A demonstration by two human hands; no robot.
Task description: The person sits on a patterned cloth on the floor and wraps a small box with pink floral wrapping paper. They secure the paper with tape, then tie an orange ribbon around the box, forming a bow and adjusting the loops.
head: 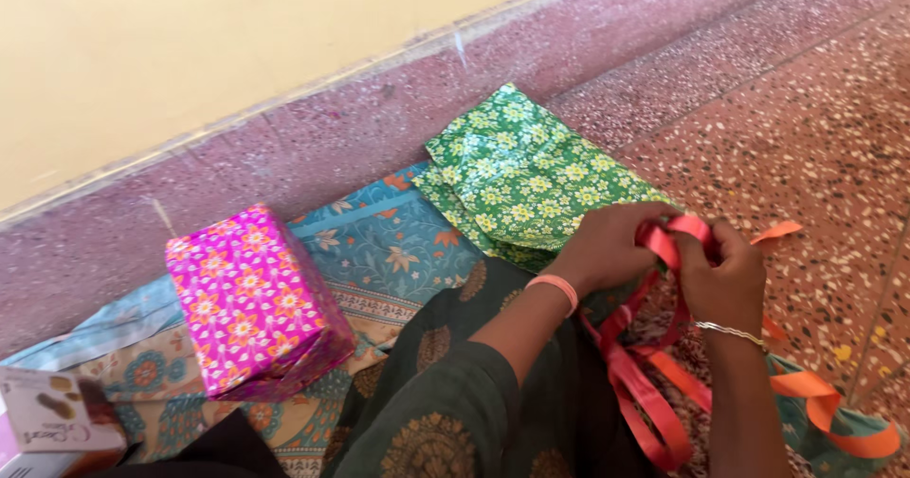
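My left hand (609, 244) and my right hand (722, 277) are close together, both gripping a red-pink ribbon (637, 383) whose loops hang down over my lap. An orange ribbon (823, 404) trails to the right on the floor. Just behind my hands lies a folded sheet of green flowered wrapping paper (523, 174). A box wrapped in pink flowered paper (254, 304) stands to the left, apart from both hands.
A blue and tan patterned cloth (384, 250) covers the floor under the box and paper. A small printed carton (52, 419) sits at the lower left. Speckled red stone floor (815, 127) extends right; a yellow wall (190, 42) rises behind.
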